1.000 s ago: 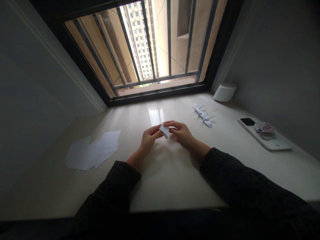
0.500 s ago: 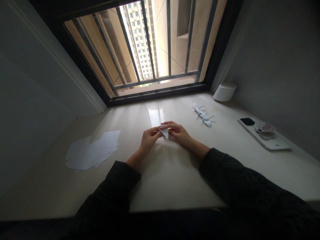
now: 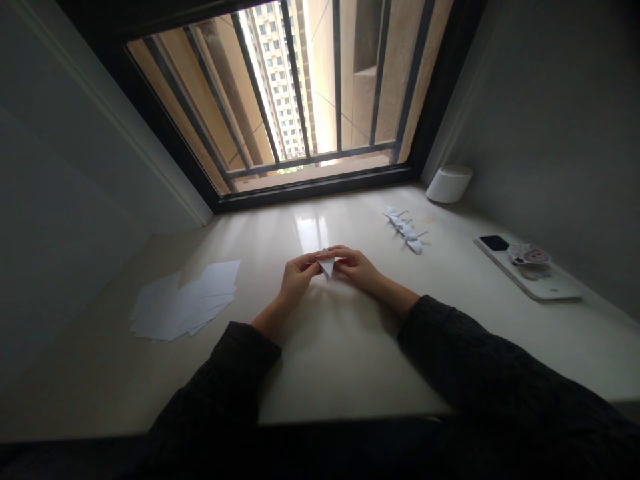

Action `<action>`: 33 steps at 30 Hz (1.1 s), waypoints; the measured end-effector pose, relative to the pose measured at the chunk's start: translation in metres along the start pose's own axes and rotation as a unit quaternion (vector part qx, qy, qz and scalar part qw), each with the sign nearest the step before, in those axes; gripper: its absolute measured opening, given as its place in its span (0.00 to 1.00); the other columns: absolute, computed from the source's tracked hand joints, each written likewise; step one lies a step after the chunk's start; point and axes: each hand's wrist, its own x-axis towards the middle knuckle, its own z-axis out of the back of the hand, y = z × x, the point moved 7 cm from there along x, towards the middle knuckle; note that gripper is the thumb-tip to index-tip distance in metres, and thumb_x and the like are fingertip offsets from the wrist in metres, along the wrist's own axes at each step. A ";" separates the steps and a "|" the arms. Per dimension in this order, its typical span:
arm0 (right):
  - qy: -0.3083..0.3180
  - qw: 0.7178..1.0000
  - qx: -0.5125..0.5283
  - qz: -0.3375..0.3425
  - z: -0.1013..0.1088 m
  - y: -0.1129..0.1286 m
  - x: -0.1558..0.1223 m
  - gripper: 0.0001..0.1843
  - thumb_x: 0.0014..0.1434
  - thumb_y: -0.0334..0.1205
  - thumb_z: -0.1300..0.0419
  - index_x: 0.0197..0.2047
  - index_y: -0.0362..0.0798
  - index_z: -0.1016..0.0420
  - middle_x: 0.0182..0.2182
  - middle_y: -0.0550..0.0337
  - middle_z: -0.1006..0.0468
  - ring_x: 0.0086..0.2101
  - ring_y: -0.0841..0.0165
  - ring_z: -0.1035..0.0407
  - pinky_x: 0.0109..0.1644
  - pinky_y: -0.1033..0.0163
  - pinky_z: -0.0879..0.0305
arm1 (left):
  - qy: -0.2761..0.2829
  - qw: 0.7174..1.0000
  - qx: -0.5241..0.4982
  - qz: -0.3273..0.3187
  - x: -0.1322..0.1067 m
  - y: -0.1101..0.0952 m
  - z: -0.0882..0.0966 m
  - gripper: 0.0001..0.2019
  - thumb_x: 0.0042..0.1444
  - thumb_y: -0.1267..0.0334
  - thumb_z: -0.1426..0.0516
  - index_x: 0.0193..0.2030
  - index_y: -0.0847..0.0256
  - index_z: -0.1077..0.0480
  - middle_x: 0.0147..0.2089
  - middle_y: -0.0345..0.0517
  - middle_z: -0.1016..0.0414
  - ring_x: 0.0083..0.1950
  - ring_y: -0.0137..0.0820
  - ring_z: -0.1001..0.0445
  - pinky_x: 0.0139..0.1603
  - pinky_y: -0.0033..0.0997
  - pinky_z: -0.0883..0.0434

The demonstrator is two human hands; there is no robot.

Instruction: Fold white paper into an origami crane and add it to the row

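A small folded piece of white paper (image 3: 327,265) is pinched between both my hands just above the pale stone sill (image 3: 350,347). My left hand (image 3: 296,279) grips its left side with fingers closed on it. My right hand (image 3: 356,267) holds the right side, thumb and fingers pressed together on the fold. Both arms wear dark sleeves. Most of the paper is hidden behind my fingertips.
A loose pile of white paper sheets (image 3: 183,303) lies at the left. Several folded paper figures (image 3: 406,231) sit in a row at the back right. A phone (image 3: 527,275) and a white round container (image 3: 449,183) are at the right, below a barred window (image 3: 300,93).
The folded paper has been turned and drawn in tighter between my fingertips. My hands have stayed in the same spot, shifting only slightly.
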 end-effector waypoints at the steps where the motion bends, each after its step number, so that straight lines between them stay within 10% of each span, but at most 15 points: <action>1: -0.006 1.000 0.014 -0.018 0.001 -0.002 -0.001 0.13 0.51 0.38 0.39 0.41 0.52 0.20 0.43 0.56 0.23 0.40 0.66 0.28 0.37 0.63 0.31 | -0.002 1.000 -0.006 0.001 0.000 0.000 0.000 0.16 0.45 0.58 0.36 0.41 0.62 0.22 0.41 0.48 0.20 0.40 0.35 0.23 0.46 0.39 0.26; 6: -0.076 0.988 0.061 -0.117 0.013 -0.018 -0.005 0.18 0.46 0.47 0.32 0.40 0.49 0.20 0.28 0.59 0.19 0.24 0.70 0.29 0.27 0.64 0.34 | -0.013 1.000 -0.017 0.005 0.000 0.001 0.002 0.17 0.44 0.58 0.34 0.41 0.63 0.23 0.37 0.47 0.20 0.38 0.34 0.23 0.45 0.39 0.26; 16: -0.123 0.983 0.085 -0.107 0.019 -0.011 -0.003 0.14 0.39 0.43 0.28 0.32 0.50 0.18 0.31 0.57 0.17 0.35 0.62 0.24 0.50 0.53 0.32 | -0.009 1.000 -0.007 0.001 -0.002 -0.003 0.001 0.27 0.44 0.56 0.34 0.52 0.60 0.31 0.37 0.45 0.22 0.36 0.32 0.23 0.42 0.36 0.25; 33: -0.153 0.974 0.131 -0.105 0.021 -0.009 -0.003 0.14 0.35 0.43 0.27 0.26 0.48 0.22 0.25 0.60 0.19 0.29 0.67 0.25 0.42 0.58 0.28 | -0.047 0.997 0.018 -0.062 0.000 -0.007 0.009 0.11 0.44 0.61 0.34 0.35 0.62 0.24 0.34 0.46 0.20 0.37 0.35 0.21 0.43 0.37 0.25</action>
